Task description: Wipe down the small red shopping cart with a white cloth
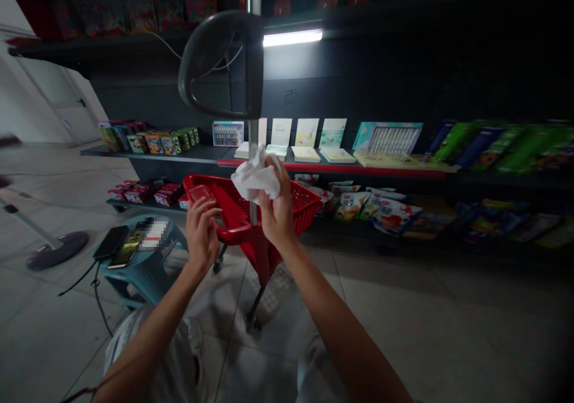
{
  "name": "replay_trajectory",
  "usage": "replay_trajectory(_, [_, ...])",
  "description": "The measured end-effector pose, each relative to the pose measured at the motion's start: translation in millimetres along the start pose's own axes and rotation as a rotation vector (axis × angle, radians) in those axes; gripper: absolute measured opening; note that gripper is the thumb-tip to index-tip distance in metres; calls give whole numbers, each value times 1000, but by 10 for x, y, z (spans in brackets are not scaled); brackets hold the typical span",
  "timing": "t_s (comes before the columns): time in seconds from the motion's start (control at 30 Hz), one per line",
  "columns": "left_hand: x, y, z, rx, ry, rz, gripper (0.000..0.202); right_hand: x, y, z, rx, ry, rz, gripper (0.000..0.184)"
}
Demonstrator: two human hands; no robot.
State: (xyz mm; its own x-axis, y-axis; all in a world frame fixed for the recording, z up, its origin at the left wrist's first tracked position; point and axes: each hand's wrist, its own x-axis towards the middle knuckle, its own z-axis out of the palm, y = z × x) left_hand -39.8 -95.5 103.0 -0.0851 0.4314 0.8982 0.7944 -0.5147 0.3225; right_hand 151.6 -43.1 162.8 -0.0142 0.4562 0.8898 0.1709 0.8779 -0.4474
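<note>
A red plastic shopping cart [309,214] stands in front of me, with an upright metal pole [253,134] topped by a dark grey loop handle [253,62]. My right hand [278,205] is closed on a crumpled white cloth [255,179], which lies against the pole just above the basket's rim. The cloth hides part of the pole. At the cart's near left corner is my left hand [202,229], its fingers apart and lightly curved over the red rim. Whether its fingertips press on the plastic I cannot tell.
A blue plastic stool [147,271] at left carries a phone [125,250] and a black device [110,241] with cables. Behind the cart, a dark shelf [179,155] holds boxes, booklets and snack bags [352,205]. A round stand base [58,250] sits far left.
</note>
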Motion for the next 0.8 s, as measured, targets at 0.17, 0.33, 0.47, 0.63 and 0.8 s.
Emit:
replay_trajectory(0.17, [-139,186,101,51,-173,107,19,-44,120,161,44,64,-32,46])
replay_trajectory(0.33, [-127,30,166,34,-141,154,19,-215,96,136,40,47,-19,29])
replay_trajectory(0.47, [-126,-117,173,43,-97,161,19,-473,103,121,5,-53,30,19])
replay_trajectory(0.63, [-138,-246,156,111,-42,12,26,-725,258,73,-20,-343,94,29])
replay_trajectory(0.8, [-71,-453,85,115,-43,-49,31,-831,448,-38,-194,-566,41,40])
